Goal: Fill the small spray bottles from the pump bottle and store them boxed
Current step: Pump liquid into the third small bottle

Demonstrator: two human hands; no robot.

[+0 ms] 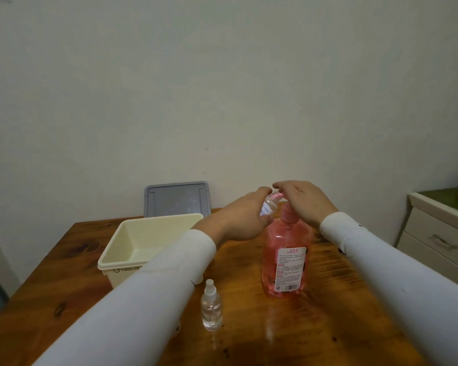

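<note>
A tall pink pump bottle (284, 257) stands on the wooden table (328, 313). My right hand (304, 200) lies flat on top of its pump head, pressing it. My left hand (245, 217) grips a small clear spray bottle (268, 206), tilted, with its mouth at the pump's nozzle. A second small spray bottle (211, 307) with a white cap stands upright near the table's front, untouched. The cream box (132, 249) sits open to the left, partly hidden by my left sleeve.
A grey lid (177, 198) leans against the wall behind the box. A white drawer cabinet (439, 233) with a green top stands to the right of the table. The wall runs close behind the table's far edge.
</note>
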